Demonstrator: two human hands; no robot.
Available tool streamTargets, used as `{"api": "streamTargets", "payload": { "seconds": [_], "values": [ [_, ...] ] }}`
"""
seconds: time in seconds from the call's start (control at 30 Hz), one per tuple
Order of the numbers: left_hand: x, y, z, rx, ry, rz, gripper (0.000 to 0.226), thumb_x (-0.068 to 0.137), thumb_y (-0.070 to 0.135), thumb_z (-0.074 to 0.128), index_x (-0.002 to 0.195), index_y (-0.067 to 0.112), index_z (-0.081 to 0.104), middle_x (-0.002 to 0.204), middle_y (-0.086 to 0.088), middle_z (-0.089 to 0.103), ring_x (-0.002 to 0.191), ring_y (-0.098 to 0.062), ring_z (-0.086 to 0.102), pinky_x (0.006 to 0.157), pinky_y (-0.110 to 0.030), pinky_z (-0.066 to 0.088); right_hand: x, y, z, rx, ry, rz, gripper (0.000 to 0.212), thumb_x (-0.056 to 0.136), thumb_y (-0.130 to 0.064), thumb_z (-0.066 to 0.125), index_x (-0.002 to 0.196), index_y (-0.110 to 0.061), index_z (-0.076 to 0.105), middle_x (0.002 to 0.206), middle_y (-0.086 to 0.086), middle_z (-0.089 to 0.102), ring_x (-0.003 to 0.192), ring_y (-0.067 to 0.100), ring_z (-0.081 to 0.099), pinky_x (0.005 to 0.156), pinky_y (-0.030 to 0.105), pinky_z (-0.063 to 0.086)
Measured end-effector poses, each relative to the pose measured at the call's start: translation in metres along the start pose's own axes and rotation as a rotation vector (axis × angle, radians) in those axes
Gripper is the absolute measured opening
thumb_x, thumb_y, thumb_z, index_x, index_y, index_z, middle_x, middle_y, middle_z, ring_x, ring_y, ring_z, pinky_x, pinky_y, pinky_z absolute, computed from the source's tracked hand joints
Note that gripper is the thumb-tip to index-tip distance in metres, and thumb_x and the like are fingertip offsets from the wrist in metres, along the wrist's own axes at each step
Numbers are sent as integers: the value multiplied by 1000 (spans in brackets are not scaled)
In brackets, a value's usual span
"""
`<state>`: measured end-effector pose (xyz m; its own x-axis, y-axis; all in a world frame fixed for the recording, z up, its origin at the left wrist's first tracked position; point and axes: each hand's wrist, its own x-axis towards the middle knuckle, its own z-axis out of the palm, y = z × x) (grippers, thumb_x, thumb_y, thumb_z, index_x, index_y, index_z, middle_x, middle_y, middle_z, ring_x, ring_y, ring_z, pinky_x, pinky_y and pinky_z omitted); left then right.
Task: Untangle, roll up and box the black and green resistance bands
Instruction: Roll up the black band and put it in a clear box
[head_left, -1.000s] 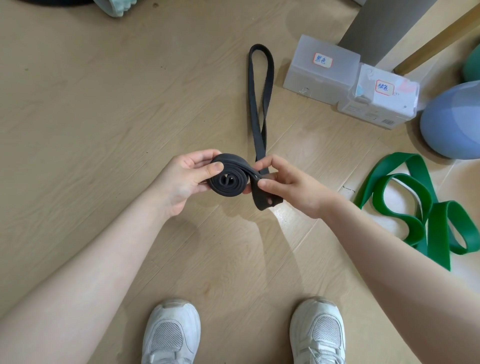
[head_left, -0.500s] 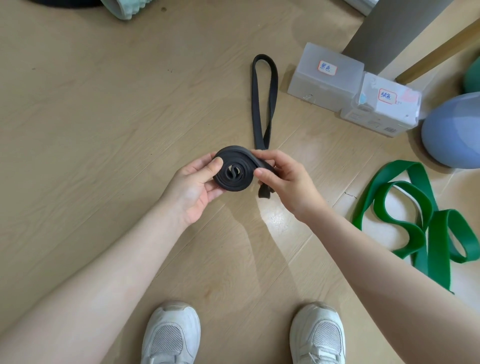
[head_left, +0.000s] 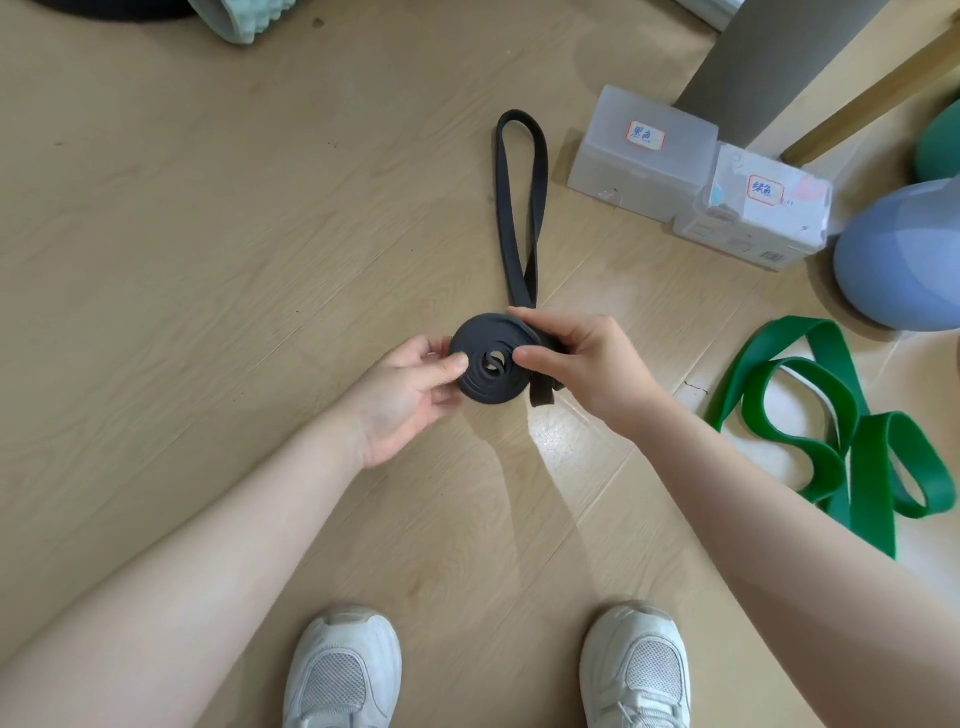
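The black band (head_left: 493, 371) is pinched by the left hand (head_left: 402, 392) and gripped by the right hand (head_left: 587, 364). Its loose end is stretched out on the floor (head_left: 208, 234).

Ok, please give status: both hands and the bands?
Left hand, right hand both grip black band, half coiled. Green band loose on floor. Nothing in way.

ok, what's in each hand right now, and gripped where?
Both hold the black band: left hand pinches the coil's left edge, right hand grips the right edge where the unrolled tail leaves.
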<state>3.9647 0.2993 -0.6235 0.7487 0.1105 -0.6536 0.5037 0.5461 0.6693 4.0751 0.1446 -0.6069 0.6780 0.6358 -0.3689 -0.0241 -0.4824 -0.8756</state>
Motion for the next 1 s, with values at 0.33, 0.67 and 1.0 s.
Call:
{"api": "streamTargets", "payload": {
  "seconds": [0.33,0.67,1.0],
  "values": [
    [1,20,19,638,-58,101,13,84,15,66,95,23,65,91,2,72,85,-11,68,83,-22,50,-6,-7,-4,-310,-191,-83,55,78,-15,72,126,-33,52,69,-23,63,53,-2,54,59,15,44],
    [-5,6,15,414,-24,82,19,86,6,60,97,19,66,90,0,72,81,-9,68,77,-21,55,-5,11,-7,-73,-252,3,30,78,-6,71,86,-22,47,86,4,66,75,33,64,73,49,54],
    [-4,6,17,125,79,175,18,88,8,57,97,21,65,85,7,73,82,-5,68,69,-19,55,-2,11,-26,-42,-251,-98,38,85,-6,64,113,-30,56,98,-5,66,81,21,65,78,40,56]
  ]
}}
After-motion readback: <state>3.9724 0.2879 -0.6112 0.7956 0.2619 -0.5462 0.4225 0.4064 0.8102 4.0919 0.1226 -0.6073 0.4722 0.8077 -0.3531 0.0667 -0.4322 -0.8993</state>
